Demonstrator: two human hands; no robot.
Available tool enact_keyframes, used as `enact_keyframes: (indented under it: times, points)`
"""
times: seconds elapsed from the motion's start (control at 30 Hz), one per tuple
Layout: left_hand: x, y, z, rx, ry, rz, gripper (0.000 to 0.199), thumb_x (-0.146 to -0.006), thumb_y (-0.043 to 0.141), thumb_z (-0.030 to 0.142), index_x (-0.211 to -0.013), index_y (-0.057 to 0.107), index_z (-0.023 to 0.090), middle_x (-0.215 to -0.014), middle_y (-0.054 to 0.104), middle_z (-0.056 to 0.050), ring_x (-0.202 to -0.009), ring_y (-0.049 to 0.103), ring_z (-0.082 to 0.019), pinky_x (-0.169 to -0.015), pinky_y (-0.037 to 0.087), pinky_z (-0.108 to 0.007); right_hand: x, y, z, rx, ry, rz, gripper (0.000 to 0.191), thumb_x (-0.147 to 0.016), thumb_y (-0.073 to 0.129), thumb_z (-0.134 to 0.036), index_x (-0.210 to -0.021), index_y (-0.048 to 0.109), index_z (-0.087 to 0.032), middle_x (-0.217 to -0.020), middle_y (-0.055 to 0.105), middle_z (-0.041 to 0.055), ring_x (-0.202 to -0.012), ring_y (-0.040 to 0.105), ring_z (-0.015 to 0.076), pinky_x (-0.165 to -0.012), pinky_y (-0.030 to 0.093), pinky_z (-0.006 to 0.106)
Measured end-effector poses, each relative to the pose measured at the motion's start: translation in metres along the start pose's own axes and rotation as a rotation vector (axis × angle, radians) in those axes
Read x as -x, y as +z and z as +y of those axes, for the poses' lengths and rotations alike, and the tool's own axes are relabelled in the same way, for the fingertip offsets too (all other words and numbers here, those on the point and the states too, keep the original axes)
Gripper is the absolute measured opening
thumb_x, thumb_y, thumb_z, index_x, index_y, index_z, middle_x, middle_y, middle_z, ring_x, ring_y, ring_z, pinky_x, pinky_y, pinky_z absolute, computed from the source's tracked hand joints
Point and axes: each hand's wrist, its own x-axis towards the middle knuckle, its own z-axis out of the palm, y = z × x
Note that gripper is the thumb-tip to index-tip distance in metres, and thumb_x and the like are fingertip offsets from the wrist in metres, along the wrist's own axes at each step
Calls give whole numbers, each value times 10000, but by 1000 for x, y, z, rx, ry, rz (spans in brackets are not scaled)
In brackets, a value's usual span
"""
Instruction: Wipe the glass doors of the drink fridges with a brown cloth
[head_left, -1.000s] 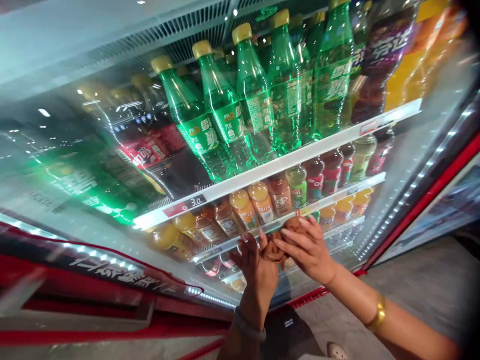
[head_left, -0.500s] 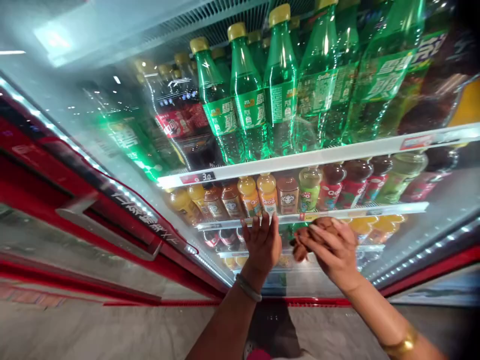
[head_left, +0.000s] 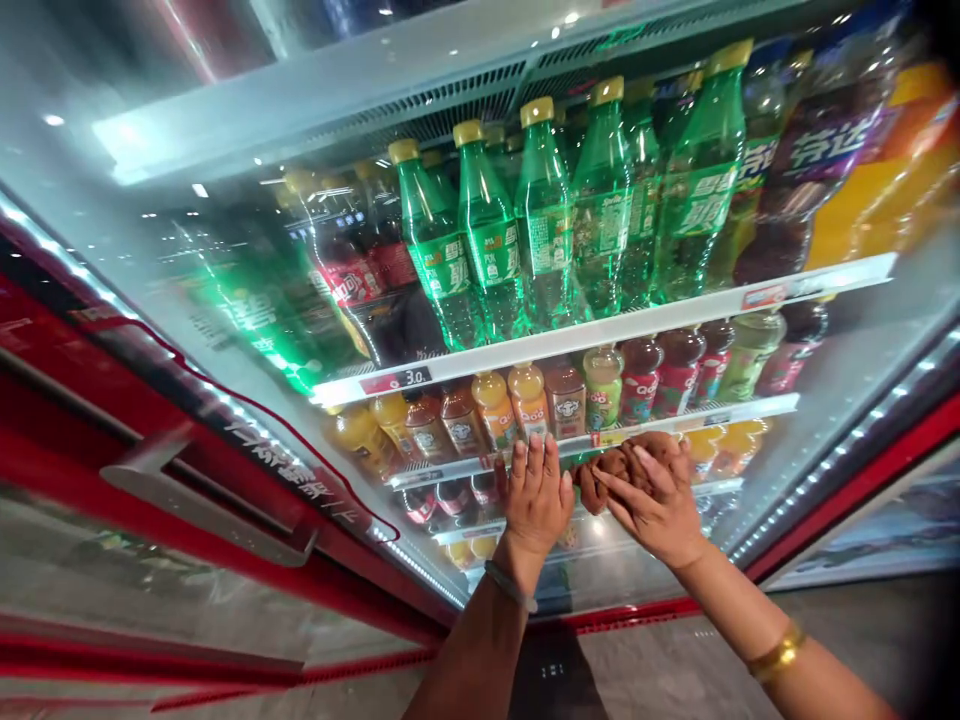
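Observation:
My left hand (head_left: pixel 536 500), with a grey bangle at the wrist, is raised with its fingers stretched up and slightly apart. It is at the glass door of the drinks cooler (head_left: pixel 607 335), in front of the lower shelves; whether it presses on the glass is unclear. To its right, my right hand (head_left: pixel 656 505) points leftward with fingers extended, a gold bracelet on its forearm. Brown finger shapes (head_left: pixel 600 480) beside it look like its reflection in the glass. I see no object in either hand. Small orange juice bottles (head_left: pixel 529 400) stand behind the left fingertips.
Green soda bottles (head_left: pixel 487 250) line the upper shelf, with dark cola (head_left: pixel 349 275) at left and orange drinks (head_left: pixel 862 215) at right. A price tag (head_left: pixel 397 380) marks the shelf edge. At left is a red door frame with a metal handle (head_left: pixel 217 490). Grey floor (head_left: pixel 675 660) lies below.
My right hand has come closer to my left, and both sit slightly differently against the shelves. The view has shifted, showing more of the orange drinks at right.

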Motion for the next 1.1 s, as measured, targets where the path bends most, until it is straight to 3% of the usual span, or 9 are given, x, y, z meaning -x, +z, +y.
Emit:
enact_keyframes:
  times: [0.1,0.23,0.4,0.47,0.6,0.7,0.87,0.97,1.1]
  points:
    - [-6,-2,-1,-3,4,46,662,-1002,485,283,-1620,297,140,-1611,437,-125,-1622,133,-205,-1348,70,-437,-15,-6,7,8,110,30,566,-827,775,-192,-1315,651,-451,-1708,192,-71,-1564,269,360,-1289,225,671]
    - [-10,-2,-2,22,-2,60,674,-1001,487,265,-1627,258,165,-1637,380,-97,-1625,114,-189,-1350,55,-437,-50,6,-18,9,307,187,611,-856,748,-221,-1404,590,-441,-1702,210,-26,-1589,168,415,-1264,210,734]
    - [-9,-5,-6,37,15,50,658,-1005,483,249,-1623,269,180,-1612,431,-92,-1623,115,-180,-1350,61,-424,-9,10,-22,18,-12,27,547,-873,681,-111,-1270,669,-488,-1666,314,-112,-1558,316,257,-1280,337,559]
    - [-8,-6,-6,46,14,46,672,-986,509,229,-1619,285,189,-1584,475,-98,-1620,121,-169,-1350,60,-417,6,-1,-4,27,11,32,583,-883,631,-50,-1272,666,-483,-1652,341,-111,-1544,347,208,-1272,371,499]
    - [-7,-4,6,74,-45,38,705,-950,572,166,-1609,325,208,-1592,461,-111,-1621,117,-183,-1349,39,-433,-21,-20,22,41,271,170,630,-897,664,-129,-1465,536,-370,-1706,202,54,-1592,218,350,-1260,276,689]
    - [-6,1,24,117,-151,-23,672,-956,558,129,-1594,371,227,-1687,249,-132,-1620,30,-278,-1329,45,-561,-51,-20,19,18,386,228,587,-907,681,-191,-1438,554,-408,-1692,233,28,-1586,229,364,-1248,262,734]
    - [-10,13,52,200,-267,-75,663,-988,517,186,-1619,314,229,-1725,-24,-133,-1588,-138,-363,-1209,-114,-760,-15,-23,30,-73,33,27,577,-937,597,-107,-1372,590,-486,-1603,426,-93,-1572,284,180,-1269,398,471]
    - [-19,21,67,206,-249,-86,748,-986,521,194,-1651,178,176,-1708,-89,-191,-1579,-142,-422,-1133,-170,-812,4,-38,58,-27,223,86,559,-906,605,-64,-1360,633,-388,-1664,329,-21,-1595,232,249,-1279,365,536]
    - [-35,24,93,153,-288,-138,855,-983,522,212,-1657,4,123,-1696,-75,-262,-1563,-145,-495,-1111,-102,-885,-30,-50,82,-64,513,229,543,-894,616,-75,-1335,658,-388,-1663,308,-12,-1611,156,317,-1305,243,639]
